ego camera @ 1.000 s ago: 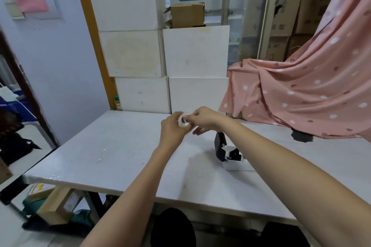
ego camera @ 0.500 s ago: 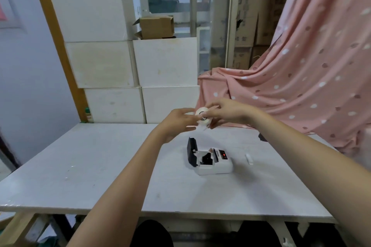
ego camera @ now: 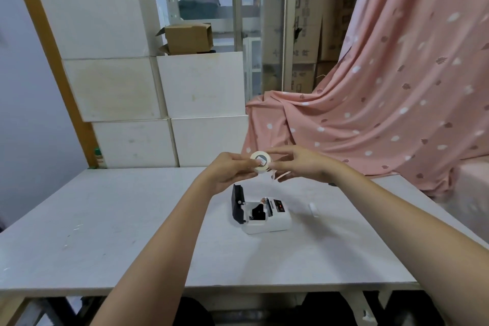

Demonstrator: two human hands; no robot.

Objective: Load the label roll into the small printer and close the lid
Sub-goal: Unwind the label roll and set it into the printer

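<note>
Roll (ego camera: pixel 260 162), flat face toward the camera, is pinched between fingertips of the left hand (ego camera: pixel 229 171) and right hand (ego camera: pixel 304 165), above and behind the printer (ego camera: pixel 264 216), whose lid (ego camera: pixel 237 204) stands open mid-table (ego camera: pixel 111 222).

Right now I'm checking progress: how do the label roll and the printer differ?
The label roll is held in the air between the left hand and right hand; the printer rests on the table. The roll is round and smaller; the printer is boxy, its black lid open. Both are mostly white.
</note>
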